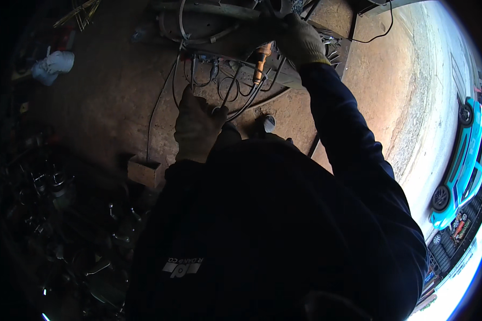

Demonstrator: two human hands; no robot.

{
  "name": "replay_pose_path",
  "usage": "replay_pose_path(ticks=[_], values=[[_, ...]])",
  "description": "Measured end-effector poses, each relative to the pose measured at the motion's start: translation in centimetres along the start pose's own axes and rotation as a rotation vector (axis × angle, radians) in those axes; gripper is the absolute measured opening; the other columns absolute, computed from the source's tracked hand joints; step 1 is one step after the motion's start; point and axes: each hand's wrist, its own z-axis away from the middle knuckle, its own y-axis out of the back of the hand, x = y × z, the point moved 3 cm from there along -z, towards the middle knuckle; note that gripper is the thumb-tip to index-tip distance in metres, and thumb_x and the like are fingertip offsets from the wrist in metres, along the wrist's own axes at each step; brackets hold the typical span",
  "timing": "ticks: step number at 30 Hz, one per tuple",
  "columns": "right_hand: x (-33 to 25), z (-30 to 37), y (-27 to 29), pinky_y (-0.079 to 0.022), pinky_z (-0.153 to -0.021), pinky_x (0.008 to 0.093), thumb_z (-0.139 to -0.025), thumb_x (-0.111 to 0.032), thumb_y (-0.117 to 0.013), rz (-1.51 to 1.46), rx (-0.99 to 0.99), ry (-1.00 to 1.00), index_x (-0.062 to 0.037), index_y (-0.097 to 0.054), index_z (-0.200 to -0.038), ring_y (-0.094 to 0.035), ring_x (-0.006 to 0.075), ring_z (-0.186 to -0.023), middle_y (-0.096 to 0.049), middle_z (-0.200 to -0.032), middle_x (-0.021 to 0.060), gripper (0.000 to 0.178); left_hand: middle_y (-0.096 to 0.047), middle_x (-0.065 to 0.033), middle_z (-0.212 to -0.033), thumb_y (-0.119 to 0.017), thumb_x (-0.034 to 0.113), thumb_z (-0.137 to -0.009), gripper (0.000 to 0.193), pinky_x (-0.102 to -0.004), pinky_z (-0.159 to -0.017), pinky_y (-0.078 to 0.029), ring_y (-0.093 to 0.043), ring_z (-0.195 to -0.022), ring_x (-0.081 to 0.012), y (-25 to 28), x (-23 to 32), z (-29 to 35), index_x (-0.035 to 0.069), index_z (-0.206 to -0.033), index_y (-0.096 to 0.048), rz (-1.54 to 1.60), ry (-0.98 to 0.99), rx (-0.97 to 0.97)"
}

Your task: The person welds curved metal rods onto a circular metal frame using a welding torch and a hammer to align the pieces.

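My left hand [198,125], in a worn work glove, is low in front of me beside hanging cables. Its fingers are bent around a thin dark rod or cable [229,93]; which it is I cannot make out. My right hand [303,44], gloved too, reaches to the bench [230,45] at the top of the view, where its fingertips are lost in shadow among dark metal parts. Just left of it an orange-bodied power tool [262,60] hangs with its cord end down.
Black cables [246,104] loop beneath the bench, and one runs to a small box [144,171] on the floor. Dark metal parts [53,182] crowd the lower left. A white bundle [52,65] lies upper left. A turquoise car [463,166] stands outside at right.
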Motion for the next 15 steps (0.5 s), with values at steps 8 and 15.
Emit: replay_pose_path(ticks=[8,15], values=[[2.3,-6.5,-3.4,-0.055,-0.082,0.0446,-0.091,-0.034,-0.067,0.063,-0.271,0.293,-0.0027,-0.071,-0.102,-0.069,0.0401,-0.094,-0.072,-0.093,0.0224,0.034,-0.063,-0.0100,-0.100,-0.088,0.031,-0.075,0.087,-0.0357,-0.079,-0.059,-0.069,-0.092,-0.0206,-0.4,0.4,1.4,-0.002,-0.139,-0.039,-0.017,-0.113,0.122],[3.3,-4.4,-3.7,-0.055,-0.079,0.0452,-0.098,-0.026,-0.055,0.707,0.094,0.676,-0.0022,-0.058,-0.126,-0.067,0.0367,-0.094,-0.068,-0.113,0.0184,0.037,-0.063,-0.0110,-0.094,-0.087,0.031,-0.076,0.087,-0.0356,-0.077,-0.059,-0.067,-0.086,-0.0226,-2.2,-1.9,1.4,-0.006,-0.139,-0.038,0.102,-0.067,0.067]])
